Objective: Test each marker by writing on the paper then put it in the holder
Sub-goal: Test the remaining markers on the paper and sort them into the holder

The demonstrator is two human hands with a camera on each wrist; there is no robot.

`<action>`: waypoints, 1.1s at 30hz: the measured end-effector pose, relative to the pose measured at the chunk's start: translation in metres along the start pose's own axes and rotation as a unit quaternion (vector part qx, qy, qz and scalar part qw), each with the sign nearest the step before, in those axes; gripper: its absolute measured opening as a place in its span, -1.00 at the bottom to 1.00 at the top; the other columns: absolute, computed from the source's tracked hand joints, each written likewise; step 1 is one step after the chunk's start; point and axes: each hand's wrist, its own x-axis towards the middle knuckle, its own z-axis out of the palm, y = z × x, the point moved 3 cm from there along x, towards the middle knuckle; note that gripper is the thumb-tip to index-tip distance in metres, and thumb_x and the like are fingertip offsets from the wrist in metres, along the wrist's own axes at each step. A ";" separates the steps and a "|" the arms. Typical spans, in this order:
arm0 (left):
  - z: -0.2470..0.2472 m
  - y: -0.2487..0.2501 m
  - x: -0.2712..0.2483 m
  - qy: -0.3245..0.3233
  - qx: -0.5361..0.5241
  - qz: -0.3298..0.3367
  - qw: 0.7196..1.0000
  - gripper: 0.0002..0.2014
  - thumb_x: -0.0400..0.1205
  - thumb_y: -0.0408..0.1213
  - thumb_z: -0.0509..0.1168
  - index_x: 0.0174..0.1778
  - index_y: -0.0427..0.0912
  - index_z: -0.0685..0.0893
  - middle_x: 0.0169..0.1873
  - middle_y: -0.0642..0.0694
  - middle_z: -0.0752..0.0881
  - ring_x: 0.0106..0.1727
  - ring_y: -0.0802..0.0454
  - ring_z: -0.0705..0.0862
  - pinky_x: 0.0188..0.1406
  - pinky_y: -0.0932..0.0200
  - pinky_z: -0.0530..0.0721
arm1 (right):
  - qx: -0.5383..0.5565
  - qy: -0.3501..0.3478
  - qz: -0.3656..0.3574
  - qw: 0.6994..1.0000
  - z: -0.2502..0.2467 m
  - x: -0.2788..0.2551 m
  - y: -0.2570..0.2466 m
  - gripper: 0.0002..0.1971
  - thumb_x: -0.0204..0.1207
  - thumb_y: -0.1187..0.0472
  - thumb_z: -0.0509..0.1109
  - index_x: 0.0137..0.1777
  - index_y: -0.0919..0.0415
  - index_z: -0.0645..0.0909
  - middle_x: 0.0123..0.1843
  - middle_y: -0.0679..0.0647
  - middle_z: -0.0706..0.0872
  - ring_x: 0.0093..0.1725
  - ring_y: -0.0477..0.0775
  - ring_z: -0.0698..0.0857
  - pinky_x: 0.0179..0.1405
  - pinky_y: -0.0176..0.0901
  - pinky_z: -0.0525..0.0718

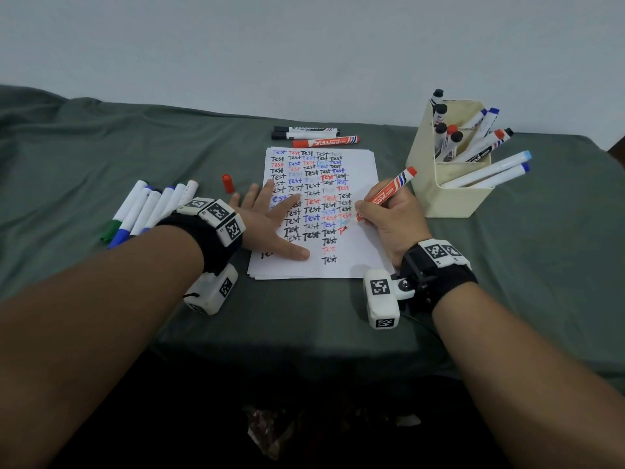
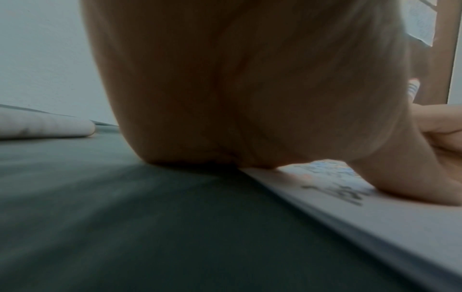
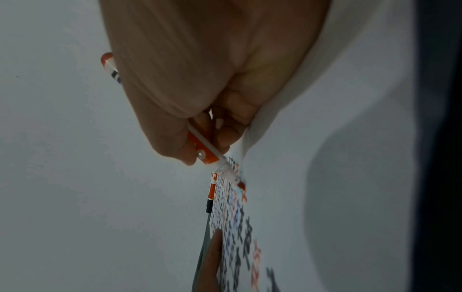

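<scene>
A white sheet of paper [image 1: 358,255] covered in rows of the word "Test" lies in the middle of the table. My right hand [image 1: 389,214] grips an uncapped red marker [image 1: 389,191] with its tip [image 3: 241,184] touching the paper's right side. Flat on the paper's left part rests my left hand [image 1: 270,218], fingers spread, palm down [image 2: 250,98]. The marker's red cap [image 1: 228,183] lies on the cloth left of the paper. A cream holder [image 1: 436,177] with several markers in it stands at the right.
Several white markers [image 1: 145,208] with blue and green caps lie at the left of the green cloth [image 1: 101,147]. Two black markers [image 1: 306,132] and a red one [image 1: 324,141] lie beyond the paper. A pale wall rises behind the table.
</scene>
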 end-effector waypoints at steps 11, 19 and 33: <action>0.000 0.000 0.000 0.001 0.004 0.000 1.000 0.31 -0.01 0.86 0.01 0.56 0.47 -0.48 0.65 -0.03 -0.57 0.69 -0.17 -0.50 0.65 -0.34 -0.36 | 0.002 0.031 -0.003 1.000 -0.003 0.001 0.001 -0.86 0.25 0.04 0.57 -0.31 -0.20 0.65 -0.39 -0.13 0.70 -0.32 -0.02 0.68 -0.09 0.09 0.73; 0.000 0.001 0.000 0.001 0.003 -0.002 1.000 0.30 0.03 0.85 0.03 0.58 0.45 -0.47 0.65 -0.04 -0.57 0.69 -0.18 -0.50 0.65 -0.35 -0.36 | -0.006 0.023 0.001 1.000 -0.002 0.001 0.003 -0.81 0.31 0.12 0.57 -0.33 -0.21 0.64 -0.39 -0.15 0.70 -0.32 -0.09 0.69 -0.10 0.05 0.75; 0.000 -0.001 0.003 0.000 0.006 -0.003 1.000 0.33 -0.02 0.86 0.01 0.57 0.46 -0.49 0.65 -0.04 -0.57 0.68 -0.17 -0.50 0.65 -0.36 -0.35 | 0.013 0.039 0.008 0.999 -0.005 0.002 0.004 -0.77 0.35 0.19 0.54 -0.32 -0.20 0.62 -0.38 -0.13 0.70 -0.28 -0.05 0.70 -0.03 0.11 0.76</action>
